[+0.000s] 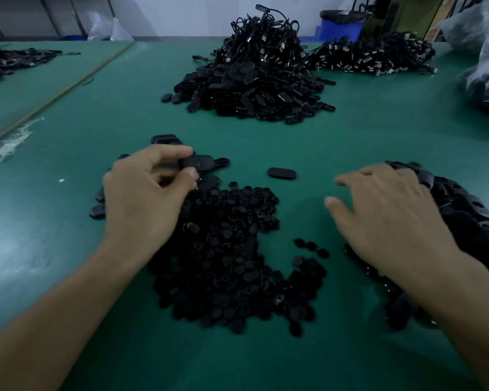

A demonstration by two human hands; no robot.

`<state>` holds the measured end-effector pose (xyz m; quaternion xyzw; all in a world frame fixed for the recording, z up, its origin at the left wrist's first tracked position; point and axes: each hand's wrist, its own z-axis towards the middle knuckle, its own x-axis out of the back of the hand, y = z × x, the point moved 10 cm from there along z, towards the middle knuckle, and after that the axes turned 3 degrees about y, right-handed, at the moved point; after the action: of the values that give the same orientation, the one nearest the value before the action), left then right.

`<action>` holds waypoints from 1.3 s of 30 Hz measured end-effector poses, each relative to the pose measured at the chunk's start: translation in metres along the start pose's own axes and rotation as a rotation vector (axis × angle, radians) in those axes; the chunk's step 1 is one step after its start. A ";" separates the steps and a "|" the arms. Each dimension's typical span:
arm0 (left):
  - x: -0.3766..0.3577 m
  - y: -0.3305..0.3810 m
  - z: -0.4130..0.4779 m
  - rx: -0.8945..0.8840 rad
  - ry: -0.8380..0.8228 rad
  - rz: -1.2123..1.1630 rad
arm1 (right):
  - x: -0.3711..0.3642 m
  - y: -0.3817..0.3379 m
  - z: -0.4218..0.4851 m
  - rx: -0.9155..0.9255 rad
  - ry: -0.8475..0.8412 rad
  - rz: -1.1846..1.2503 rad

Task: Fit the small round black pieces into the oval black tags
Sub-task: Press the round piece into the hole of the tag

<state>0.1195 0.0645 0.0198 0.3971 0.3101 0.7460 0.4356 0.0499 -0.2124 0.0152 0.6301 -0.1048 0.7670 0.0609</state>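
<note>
The heap of small round black pieces [232,263] is lying nearest on the tabletop [350,131], at 8 o'clock from the right grip [384,218], which is spread and empty. The left grip [150,198] is pinching an oval black tag [198,162], its long axis running 9-to-3, with the heap at its 5 o'clock.

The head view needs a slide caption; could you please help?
Left hand pinches an oval tag by the round pieces; open right hand beside the tag heap.

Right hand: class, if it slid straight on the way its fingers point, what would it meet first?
Probably the lone oval tag lying flat on the green table, just ahead of the right hand, though the hand's height above the table is unclear.
</note>
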 end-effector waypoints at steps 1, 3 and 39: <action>0.006 -0.007 0.005 0.026 0.028 0.006 | -0.003 0.008 0.000 -0.056 -0.048 -0.087; 0.017 -0.020 0.013 0.060 0.073 0.024 | -0.007 0.015 -0.003 -0.105 -0.109 -0.177; -0.056 0.036 -0.037 -0.056 -0.393 -0.154 | 0.001 -0.055 -0.006 0.321 -0.047 1.336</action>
<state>0.0900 -0.0056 0.0126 0.4977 0.2279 0.6271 0.5542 0.0561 -0.1572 0.0200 0.4480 -0.3573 0.6324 -0.5213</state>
